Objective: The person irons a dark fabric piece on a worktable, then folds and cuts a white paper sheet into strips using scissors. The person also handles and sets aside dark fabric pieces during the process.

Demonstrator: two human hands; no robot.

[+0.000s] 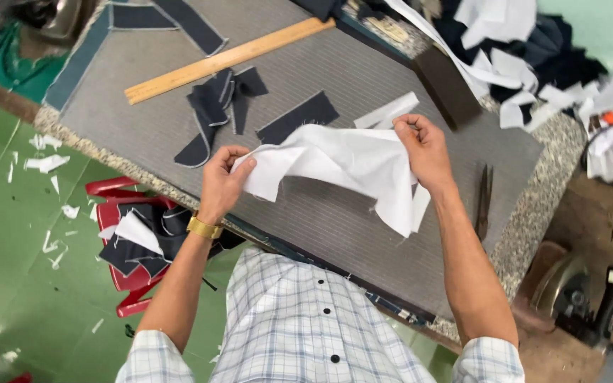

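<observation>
Thin matt white cloth (349, 159); pale smooth wooden ruler (228, 60); grey ribbed fabric pad (143, 120).

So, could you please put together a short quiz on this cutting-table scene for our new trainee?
1. True or false: both hands grip the same piece of white fabric.
2. Which lies farthest from the person? A) the wooden ruler B) the scissors C) the red stool
3. What is worn on the left wrist?

Key
1. True: the left hand pinches one edge and the right hand the other, holding it above the grey table pad.
2. A: the ruler lies at the far side, beyond the dark fabric pieces.
3. A gold-coloured watch.
</observation>
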